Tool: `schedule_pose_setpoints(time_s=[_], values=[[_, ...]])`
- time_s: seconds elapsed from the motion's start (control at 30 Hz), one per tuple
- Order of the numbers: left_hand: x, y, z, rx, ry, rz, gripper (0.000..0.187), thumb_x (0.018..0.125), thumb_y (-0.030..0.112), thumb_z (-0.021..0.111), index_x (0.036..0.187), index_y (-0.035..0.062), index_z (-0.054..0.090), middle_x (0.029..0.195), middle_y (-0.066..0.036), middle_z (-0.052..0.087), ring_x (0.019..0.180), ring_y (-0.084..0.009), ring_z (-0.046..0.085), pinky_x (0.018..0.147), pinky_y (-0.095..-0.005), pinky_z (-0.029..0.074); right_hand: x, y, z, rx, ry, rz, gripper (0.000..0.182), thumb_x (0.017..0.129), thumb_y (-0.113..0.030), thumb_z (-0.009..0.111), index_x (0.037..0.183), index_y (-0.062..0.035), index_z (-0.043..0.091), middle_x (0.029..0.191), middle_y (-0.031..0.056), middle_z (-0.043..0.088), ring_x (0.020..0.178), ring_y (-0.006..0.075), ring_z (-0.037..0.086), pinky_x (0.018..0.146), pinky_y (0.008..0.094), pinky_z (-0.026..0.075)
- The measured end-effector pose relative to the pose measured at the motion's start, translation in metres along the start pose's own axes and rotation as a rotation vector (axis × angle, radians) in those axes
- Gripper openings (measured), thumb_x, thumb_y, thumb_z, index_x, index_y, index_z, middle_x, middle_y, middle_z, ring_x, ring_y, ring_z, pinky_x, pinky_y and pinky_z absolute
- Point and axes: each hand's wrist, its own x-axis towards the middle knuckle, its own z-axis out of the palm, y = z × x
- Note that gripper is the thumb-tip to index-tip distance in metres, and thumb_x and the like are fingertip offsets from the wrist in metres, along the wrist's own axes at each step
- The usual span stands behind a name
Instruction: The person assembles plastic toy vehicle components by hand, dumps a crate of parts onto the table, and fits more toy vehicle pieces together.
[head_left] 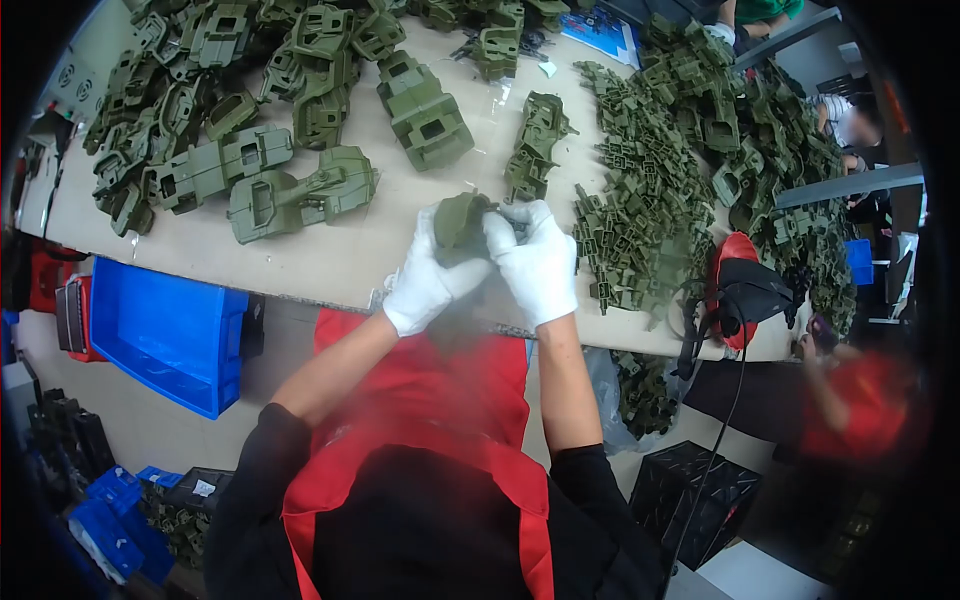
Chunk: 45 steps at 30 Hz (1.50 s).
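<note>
My left hand (pixel 430 275), in a white glove, is wrapped round a green plastic part (pixel 461 222) above the table's front edge. My right hand (pixel 530 250), gloved too, has its fingers closed at the right side of the same part. Anything small between the right fingertips is hidden. Just beyond the hands stands a green vehicle-like piece (pixel 537 145), with a larger green body (pixel 424 110) to its left. Another green piece with a turret-like top (pixel 302 194) lies farther left.
Heaps of green parts cover the table (pixel 350 258) at left and right. A red and black bag (pixel 745 290) sits at the right edge. A blue bin (pixel 165 335) stands below left. Another person (pixel 860 405) is at the right.
</note>
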Motion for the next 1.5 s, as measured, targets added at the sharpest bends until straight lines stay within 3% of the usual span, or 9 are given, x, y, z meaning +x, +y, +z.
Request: schedule_pose_setpoints(time_s=[0.2, 0.33, 0.37, 0.73, 0.87, 0.97, 1.2, 1.37, 1.5], values=[[0.033, 0.021, 0.005, -0.328, -0.258, -0.236, 0.068, 0.075, 0.003, 0.075, 0.134, 0.003, 0.041, 0.122, -0.008, 0.055, 0.109, -0.0168, 0.056, 0.095, -0.0327, 0.047, 0.017, 0.018, -0.022, 0.253, -0.026, 0.014, 0.023, 0.082, -0.017, 0.072, 0.095, 0.002, 0.066, 0.073, 0.0026, 0.066, 0.063, 0.0056, 0.057, 0.059, 0.0213, 0.047], [0.051, -0.031, 0.02, -0.9, -0.231, -0.229, 0.066, 0.076, 0.004, 0.075, 0.133, 0.0032, 0.043, 0.12, -0.007, 0.058, 0.11, -0.0169, 0.056, 0.096, -0.0324, 0.046, 0.019, 0.025, -0.001, -0.242, 0.314, -0.204, 0.018, 0.082, -0.02, 0.069, 0.086, -0.0025, 0.065, 0.071, 0.019, 0.066, 0.062, 0.0285, 0.066, 0.064, 0.0361, 0.052], [0.044, -0.025, 0.016, -0.185, -0.137, -0.212, 0.063, 0.076, 0.005, 0.076, 0.131, 0.0045, 0.044, 0.12, -0.007, 0.057, 0.11, -0.0163, 0.056, 0.095, -0.0318, 0.046, 0.019, 0.025, 0.002, -0.212, 0.324, -0.179, 0.017, 0.083, -0.021, 0.067, 0.084, -0.0041, 0.064, 0.073, 0.0196, 0.066, 0.065, 0.0349, 0.065, 0.065, 0.0414, 0.052], [0.036, -0.018, 0.015, -0.256, -0.045, -0.191, 0.056, 0.078, 0.001, 0.069, 0.127, 0.005, 0.041, 0.117, -0.007, 0.056, 0.106, -0.0144, 0.055, 0.093, -0.0296, 0.046, 0.034, 0.022, 0.014, -0.203, 0.265, -0.131, 0.016, 0.084, -0.02, 0.065, 0.083, -0.0045, 0.063, 0.074, 0.0193, 0.066, 0.068, 0.0377, 0.065, 0.066, 0.0436, 0.052], [0.039, 0.002, 0.017, -0.377, -0.114, -0.357, 0.061, 0.078, 0.004, 0.071, 0.131, 0.0047, 0.04, 0.115, -0.005, 0.057, 0.104, -0.0142, 0.056, 0.093, -0.0304, 0.046, 0.039, 0.042, -0.032, 0.303, -0.152, 0.225, 0.032, 0.079, -0.028, 0.072, 0.099, -0.0032, 0.067, 0.086, 0.0142, 0.07, 0.077, 0.026, 0.067, 0.074, 0.0361, 0.052], [0.041, 0.001, 0.014, -0.464, -0.048, -0.345, 0.066, 0.076, 0.003, 0.073, 0.134, 0.0083, 0.042, 0.112, -0.004, 0.059, 0.099, -0.0134, 0.058, 0.088, -0.0297, 0.048, 0.019, 0.075, -0.064, -0.061, 0.299, 0.052, 0.051, 0.071, -0.029, 0.079, 0.114, -0.0044, 0.065, 0.099, 0.0143, 0.068, 0.084, 0.0262, 0.066, 0.076, 0.0346, 0.052], [0.045, 0.002, 0.009, -0.531, -0.024, -0.353, 0.071, 0.08, 0.012, 0.073, 0.14, 0.0101, 0.035, 0.119, -0.006, 0.058, 0.101, -0.0149, 0.058, 0.088, -0.0313, 0.049, 0.015, 0.085, -0.054, -0.599, 0.248, 0.001, 0.052, 0.074, -0.042, 0.074, 0.116, -0.0118, 0.067, 0.093, 0.0125, 0.068, 0.081, 0.0284, 0.066, 0.078, 0.0354, 0.052], [0.04, -0.001, 0.009, -0.285, -0.014, -0.211, 0.091, 0.07, 0.0, 0.079, 0.144, 0.0092, 0.027, 0.123, -0.008, 0.055, 0.107, -0.0176, 0.056, 0.091, -0.0328, 0.049, 0.007, 0.077, -0.061, -0.342, 0.339, 0.034, 0.035, 0.077, -0.023, 0.07, 0.108, -0.0057, 0.069, 0.094, 0.0136, 0.068, 0.084, 0.0265, 0.067, 0.079, 0.0348, 0.053], [0.041, -0.008, 0.005, -0.303, 0.02, -0.207, 0.085, 0.074, -0.001, 0.073, 0.144, 0.0097, 0.027, 0.119, -0.009, 0.056, 0.105, -0.0185, 0.058, 0.088, -0.0333, 0.051, -0.053, 0.055, -0.053, 0.021, -0.076, -0.109, 0.031, 0.074, -0.01, 0.074, 0.104, -0.0056, 0.069, 0.089, 0.0125, 0.067, 0.081, 0.0214, 0.067, 0.072, 0.0309, 0.053]])
